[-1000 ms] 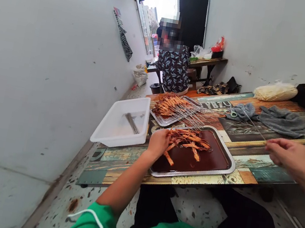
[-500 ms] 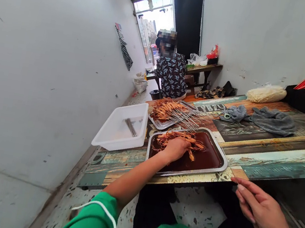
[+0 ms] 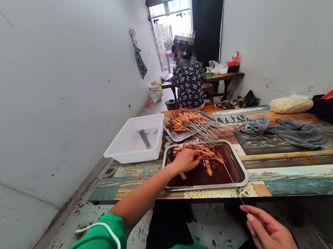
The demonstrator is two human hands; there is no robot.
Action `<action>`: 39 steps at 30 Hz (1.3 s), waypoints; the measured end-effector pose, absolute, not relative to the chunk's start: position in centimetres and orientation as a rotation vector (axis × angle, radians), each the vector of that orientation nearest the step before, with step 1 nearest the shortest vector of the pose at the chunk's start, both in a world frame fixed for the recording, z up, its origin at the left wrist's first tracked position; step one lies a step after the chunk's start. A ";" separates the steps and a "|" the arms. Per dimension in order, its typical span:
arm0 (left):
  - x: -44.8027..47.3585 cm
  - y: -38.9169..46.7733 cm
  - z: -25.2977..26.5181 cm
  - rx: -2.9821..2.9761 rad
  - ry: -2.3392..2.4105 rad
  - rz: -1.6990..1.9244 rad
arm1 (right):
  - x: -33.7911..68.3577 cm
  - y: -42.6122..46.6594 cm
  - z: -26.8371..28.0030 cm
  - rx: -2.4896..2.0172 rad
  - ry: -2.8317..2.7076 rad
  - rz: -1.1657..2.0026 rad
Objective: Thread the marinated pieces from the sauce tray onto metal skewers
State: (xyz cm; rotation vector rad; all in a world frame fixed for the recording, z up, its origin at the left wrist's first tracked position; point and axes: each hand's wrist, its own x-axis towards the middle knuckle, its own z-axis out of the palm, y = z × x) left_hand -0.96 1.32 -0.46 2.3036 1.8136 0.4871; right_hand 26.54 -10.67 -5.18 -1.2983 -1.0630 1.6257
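Observation:
My left hand [image 3: 186,161] reaches into a metal tray [image 3: 242,184] of dark red-brown liquid. Its fingers are closed among stringy orange-brown food pieces [image 3: 205,150]; what they grip, if anything, is hidden. In front of the table's near edge, my right hand [image 3: 266,234] pinches the near end of a thin metal skewer [image 3: 230,176]. The skewer points up and left across the tray, and I see no food on it. Just behind stands a second tray [image 3: 179,136] heaped with skewered food [image 3: 183,120], its metal skewers fanning out to the right.
A white plastic bin [image 3: 128,158] at the left holds several metal skewers [image 3: 145,139]. Grey cloths [image 3: 298,133], a bag of pale noodle-like strands [image 3: 291,104] and a black box [image 3: 332,113] lie to the right. A person [image 3: 188,83] sits beyond the table.
My right hand has shifted slightly down and left, and the skewer now shows stretched over the tray. My left hand has moved a little left among the food pieces.

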 end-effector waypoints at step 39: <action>-0.9 0.3 -0.4 0.552 1.092 1.071 | 24.7 -11.9 -3.8 -1.264 -1.769 0.970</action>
